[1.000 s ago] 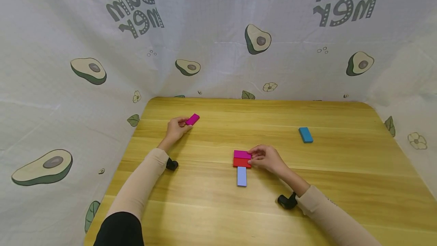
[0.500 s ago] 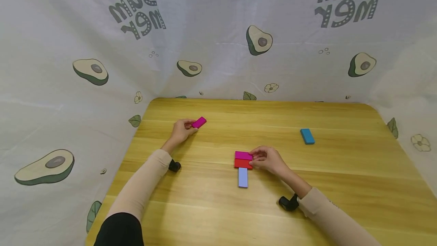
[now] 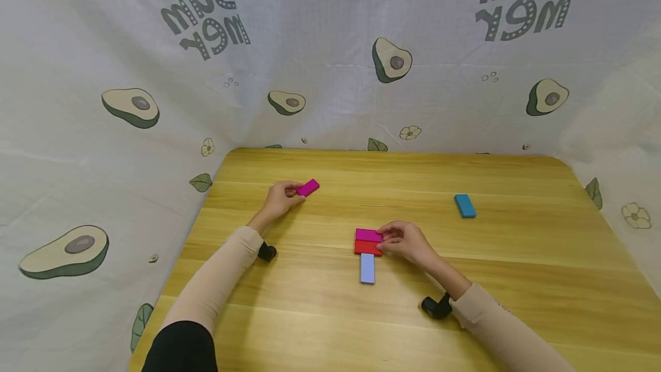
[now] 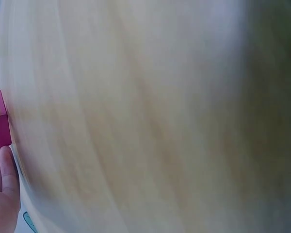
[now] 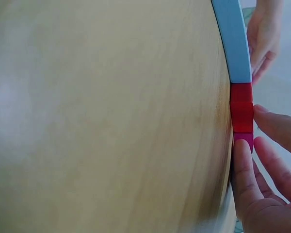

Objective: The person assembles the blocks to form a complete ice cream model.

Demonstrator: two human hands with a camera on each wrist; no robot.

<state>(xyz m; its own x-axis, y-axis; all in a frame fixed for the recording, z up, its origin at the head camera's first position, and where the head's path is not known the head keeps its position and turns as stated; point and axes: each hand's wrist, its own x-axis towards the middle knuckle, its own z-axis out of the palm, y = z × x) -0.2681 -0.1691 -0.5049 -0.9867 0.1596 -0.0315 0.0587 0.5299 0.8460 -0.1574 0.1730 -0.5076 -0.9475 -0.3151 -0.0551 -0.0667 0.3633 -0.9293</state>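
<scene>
In the head view my left hand [image 3: 279, 200] pinches a magenta block [image 3: 308, 188] over the left part of the table. The left wrist view catches that magenta block [image 4: 3, 130] between thumb and fingers at its left edge. Near the middle lie another magenta block [image 3: 365, 235] and a red block [image 3: 365, 247], long sides together. A light blue block [image 3: 367, 268] runs from the red one towards me, end against it. My right hand [image 3: 407, 241] holds the right ends of this pair, thumb at the red block [image 5: 241, 114], a finger at the magenta [image 5: 243, 137].
A darker blue block [image 3: 465, 206] lies alone on the right half of the wooden table [image 3: 310, 314]. A white cloth [image 3: 330, 90] with avocado prints hangs behind and along both sides.
My left hand has carried its magenta block to the right and slightly towards me, and the block has turned a little. The right hand and the blocks by it stay put.
</scene>
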